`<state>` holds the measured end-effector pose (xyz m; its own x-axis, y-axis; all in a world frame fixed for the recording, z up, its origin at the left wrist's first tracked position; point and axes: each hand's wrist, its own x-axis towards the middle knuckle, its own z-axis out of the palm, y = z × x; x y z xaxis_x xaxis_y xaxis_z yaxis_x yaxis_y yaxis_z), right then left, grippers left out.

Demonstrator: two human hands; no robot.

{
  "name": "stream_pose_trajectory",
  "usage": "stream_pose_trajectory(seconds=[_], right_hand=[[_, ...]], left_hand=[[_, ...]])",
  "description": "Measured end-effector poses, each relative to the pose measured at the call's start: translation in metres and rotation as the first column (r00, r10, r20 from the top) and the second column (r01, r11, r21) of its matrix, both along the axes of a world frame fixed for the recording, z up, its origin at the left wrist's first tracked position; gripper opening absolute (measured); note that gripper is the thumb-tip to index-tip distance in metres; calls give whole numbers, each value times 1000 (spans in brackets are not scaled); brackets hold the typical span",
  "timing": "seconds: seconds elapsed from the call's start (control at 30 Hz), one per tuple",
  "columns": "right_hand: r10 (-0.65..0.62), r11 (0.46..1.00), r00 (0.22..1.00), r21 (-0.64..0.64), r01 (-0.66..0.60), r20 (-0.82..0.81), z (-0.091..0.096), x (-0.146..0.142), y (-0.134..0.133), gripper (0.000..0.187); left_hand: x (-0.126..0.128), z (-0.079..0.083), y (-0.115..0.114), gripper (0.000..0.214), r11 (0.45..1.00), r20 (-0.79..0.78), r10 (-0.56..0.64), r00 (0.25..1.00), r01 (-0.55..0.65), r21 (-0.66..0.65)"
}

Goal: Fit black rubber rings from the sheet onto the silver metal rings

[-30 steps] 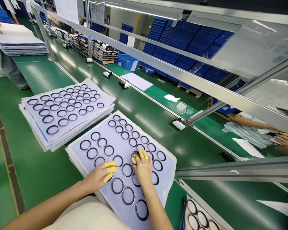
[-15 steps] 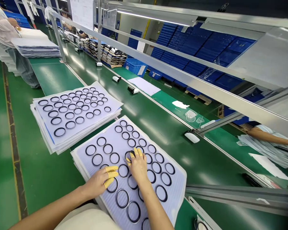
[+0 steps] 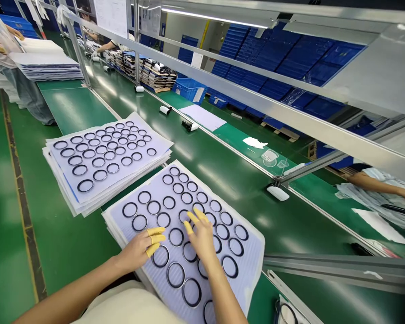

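Observation:
Black-edged rings (image 3: 176, 274) lie spaced over a white, sheet-covered stack (image 3: 248, 288) in front of me. My left hand (image 3: 141, 248), with yellow finger covers, is at the stack's near left side. Its fingers are apart and hold nothing visible, close to a large ring (image 3: 160, 255). Over the middle of the sheet is my right hand (image 3: 201, 236), also in yellow finger covers. Thumb and fingers are spread, with no ring visibly gripped. Just left of its fingertips lies another ring (image 3: 184, 216). The right hand and forearm partly hide several rings.
A second stack of sheets (image 3: 64, 189) with rings on top stands to the left. Beyond runs a green conveyor (image 3: 219, 175) beside a metal frame rail (image 3: 243, 92). A person's arm (image 3: 378, 182) is at right; another person (image 3: 3, 40) stands far left by stacked sheets (image 3: 50, 67).
My right hand has moved slightly right and its fingers have spread away from a ring. One ring now lies on a formerly bare spot left of it. My left hand has barely moved.

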<state>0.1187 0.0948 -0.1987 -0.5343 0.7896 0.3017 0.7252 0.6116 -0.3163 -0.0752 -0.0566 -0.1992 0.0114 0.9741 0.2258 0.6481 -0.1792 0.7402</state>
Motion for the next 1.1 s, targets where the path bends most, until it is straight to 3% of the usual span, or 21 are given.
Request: stream_pose_trajectory(seconds=[0.2,0.33,0.43,0.6,0.77,0.93,1.0,1.1], right_hand=[[-260,961,956,56,269,-135,-14,150,-78,50],[-316,945,939,42,324,-137,-23,193,-123,59],[-302,953,944,-27,301,-135,-30,189,-134,50],[-308,944,936,-180,278,-168,-30,164,-126,28],[-375,904,873,-334,268,-312,-14,151,-120,22],[-559,796,657,-549,255,-505,11,153,-133,35],[-614,748,552,-639,180,-564,26,154,-145,39],[-656,697,413,-717,9,-632,55,149,-163,39]], left_hand=[[9,7,1,31,997,-99,-77,992,74,-28],[39,13,10,27,972,-167,-233,958,229,-42],[73,17,24,24,935,-238,-354,904,350,-60],[128,14,52,15,861,-309,-507,804,486,-147],[150,15,65,18,863,-204,-494,845,449,-231],[144,41,54,8,892,147,-347,926,375,-252],[138,59,43,13,882,330,-283,901,379,-279],[128,90,24,27,835,560,-242,792,464,-296]])
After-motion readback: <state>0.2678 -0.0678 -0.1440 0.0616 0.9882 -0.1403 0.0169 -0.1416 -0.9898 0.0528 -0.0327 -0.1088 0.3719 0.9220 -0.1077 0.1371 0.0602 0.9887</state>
